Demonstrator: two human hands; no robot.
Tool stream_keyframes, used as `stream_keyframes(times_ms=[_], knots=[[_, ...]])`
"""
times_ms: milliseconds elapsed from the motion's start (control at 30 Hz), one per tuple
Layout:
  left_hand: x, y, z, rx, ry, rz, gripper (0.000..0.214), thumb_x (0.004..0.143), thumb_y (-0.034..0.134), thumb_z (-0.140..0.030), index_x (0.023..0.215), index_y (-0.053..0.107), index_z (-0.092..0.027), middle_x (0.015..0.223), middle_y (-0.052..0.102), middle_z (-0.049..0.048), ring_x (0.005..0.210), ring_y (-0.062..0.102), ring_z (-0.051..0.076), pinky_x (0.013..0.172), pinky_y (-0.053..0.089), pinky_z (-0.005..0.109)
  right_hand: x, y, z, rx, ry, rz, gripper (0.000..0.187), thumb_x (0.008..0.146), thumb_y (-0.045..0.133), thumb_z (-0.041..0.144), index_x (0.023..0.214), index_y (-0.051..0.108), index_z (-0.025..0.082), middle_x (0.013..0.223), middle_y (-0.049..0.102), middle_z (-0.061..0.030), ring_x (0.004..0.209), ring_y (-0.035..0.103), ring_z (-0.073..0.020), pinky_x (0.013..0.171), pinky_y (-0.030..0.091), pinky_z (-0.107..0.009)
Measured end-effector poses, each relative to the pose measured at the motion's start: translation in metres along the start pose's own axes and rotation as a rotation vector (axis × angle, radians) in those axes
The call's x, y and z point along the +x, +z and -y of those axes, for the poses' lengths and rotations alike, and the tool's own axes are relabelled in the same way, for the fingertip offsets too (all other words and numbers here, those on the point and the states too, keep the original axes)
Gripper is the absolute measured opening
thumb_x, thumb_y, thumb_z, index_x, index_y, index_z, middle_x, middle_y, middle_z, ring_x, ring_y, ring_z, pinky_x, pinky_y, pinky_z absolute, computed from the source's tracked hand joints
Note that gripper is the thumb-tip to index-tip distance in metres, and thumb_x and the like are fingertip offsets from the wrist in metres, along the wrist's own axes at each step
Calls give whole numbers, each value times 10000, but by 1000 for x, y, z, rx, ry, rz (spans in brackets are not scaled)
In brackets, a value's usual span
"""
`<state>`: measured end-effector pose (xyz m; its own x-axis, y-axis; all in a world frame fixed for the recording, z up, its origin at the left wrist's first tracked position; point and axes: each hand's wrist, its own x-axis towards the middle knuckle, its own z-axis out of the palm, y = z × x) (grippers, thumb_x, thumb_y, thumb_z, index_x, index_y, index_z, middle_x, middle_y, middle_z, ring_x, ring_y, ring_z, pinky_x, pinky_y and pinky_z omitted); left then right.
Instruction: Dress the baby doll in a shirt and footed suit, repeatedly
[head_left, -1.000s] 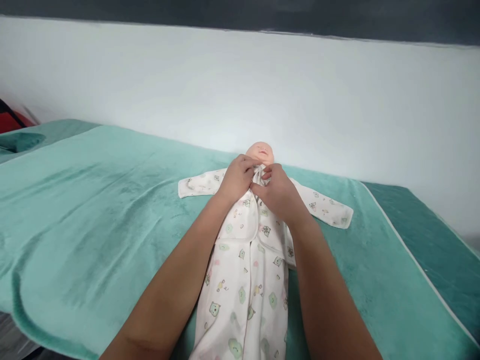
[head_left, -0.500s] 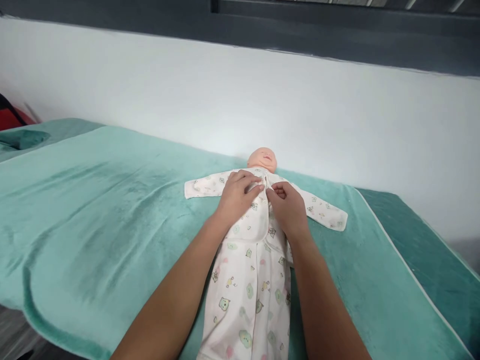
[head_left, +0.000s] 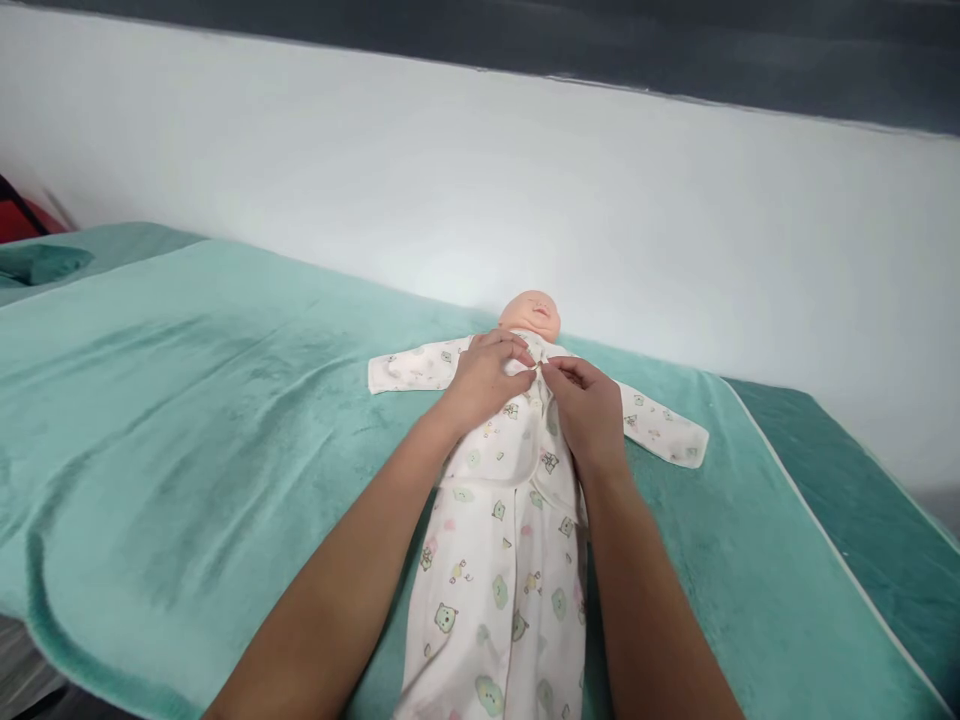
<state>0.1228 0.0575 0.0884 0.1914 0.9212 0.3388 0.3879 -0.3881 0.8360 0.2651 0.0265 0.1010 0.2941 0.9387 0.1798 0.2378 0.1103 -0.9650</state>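
A baby doll (head_left: 534, 312) lies on its back, head toward the wall. It wears a white printed baby jacket (head_left: 491, 455), its long sleeves spread to both sides. Printed white trousers (head_left: 495, 600) cover the legs below. At the upper chest, my left hand (head_left: 491, 378) pinches the jacket's front edge between thumb and fingers. Close against it, my right hand (head_left: 587, 400) grips the other side of the front opening, fingers curled in. The fingertips of both hands nearly meet just under the neck. What lies right between them is too small to make out.
A teal plush blanket (head_left: 187, 430) spreads under the doll, with a darker green cover (head_left: 862, 480) at the right. A white wall (head_left: 337, 180) rises behind. Something red and black (head_left: 22, 215) stands at the far left.
My fingertips have come closer together at the jacket's front and shifted slightly right in view. A small fastening spot below them is now uncovered. The camera view has tilted a little.
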Motion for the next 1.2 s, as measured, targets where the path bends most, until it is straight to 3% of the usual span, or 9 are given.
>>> stream_keyframes(times_ms=[167,400,767,1033,1200], knots=[[0,0,0,-95,-56,16,78,803,673,-195,858,682,-250,1332,613,7,1353,457,226,1092,425,394,1,-2,-3,5,-7,15,150,748,700,307,833,757,198,882,755,-19,859,652,-192,825,483,-313],[-2,0,-1,-162,-40,-17,74,808,725,-229,824,653,-232,1285,635,23,1271,546,208,1147,382,403,3,-6,-9,111,9,100,180,753,711,349,861,767,216,960,763,-17,938,663,-208,862,485,-332],[-3,0,0,-98,15,1,140,861,699,-274,754,625,-221,1303,619,35,1301,530,218,1110,427,399,4,-8,-9,83,-3,128,201,743,699,346,884,747,212,935,738,-13,898,647,-194,847,478,-330],[-6,-5,-2,-73,72,69,140,931,606,-287,822,678,-235,1315,634,28,1270,543,218,1055,473,389,1,-6,-4,54,-2,160,216,751,700,331,919,678,197,829,650,9,759,577,-143,728,464,-283],[-6,-7,-6,-91,40,101,297,977,484,-297,749,658,-219,1337,626,36,1287,533,215,968,520,349,-2,-3,-2,-101,-62,171,201,773,674,326,933,631,211,761,597,32,654,508,-126,647,440,-279]])
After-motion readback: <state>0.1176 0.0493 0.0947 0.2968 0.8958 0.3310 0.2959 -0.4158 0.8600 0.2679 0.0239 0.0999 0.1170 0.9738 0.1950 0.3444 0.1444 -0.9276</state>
